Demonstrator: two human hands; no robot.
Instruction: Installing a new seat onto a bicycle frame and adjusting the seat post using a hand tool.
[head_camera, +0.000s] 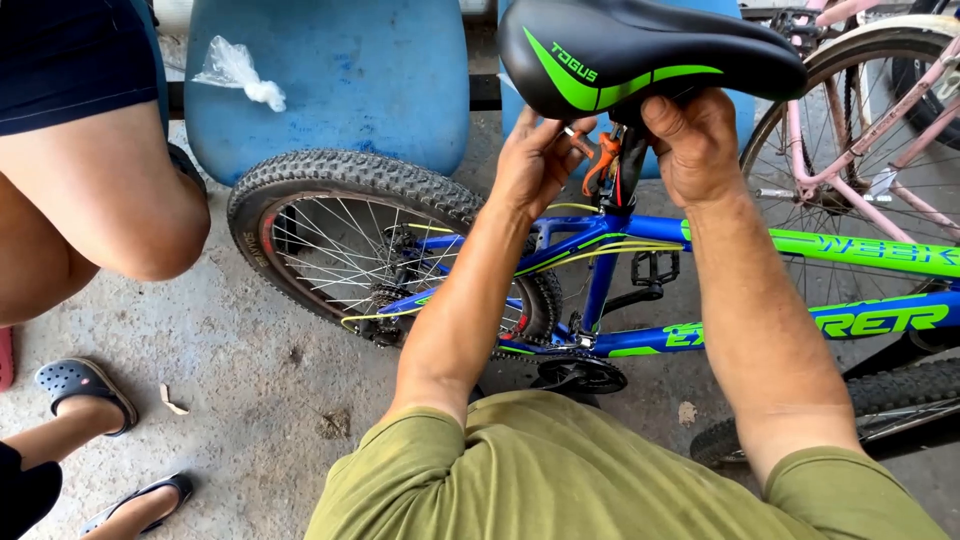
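Note:
A blue and green bicycle stands sideways in front of me, its knobby rear wheel to the left. Its black saddle with green stripes is at the top of the view. My left hand reaches under the saddle, its fingers pinching a small metal piece next to the orange clamp on the seat post. My right hand grips the seat post just under the saddle, thumb pressed up against the saddle's underside.
Another person's bare legs and dark sandals are at the left on the concrete floor. Blue barrels stand behind the wheel. A pink bicycle leans at the right.

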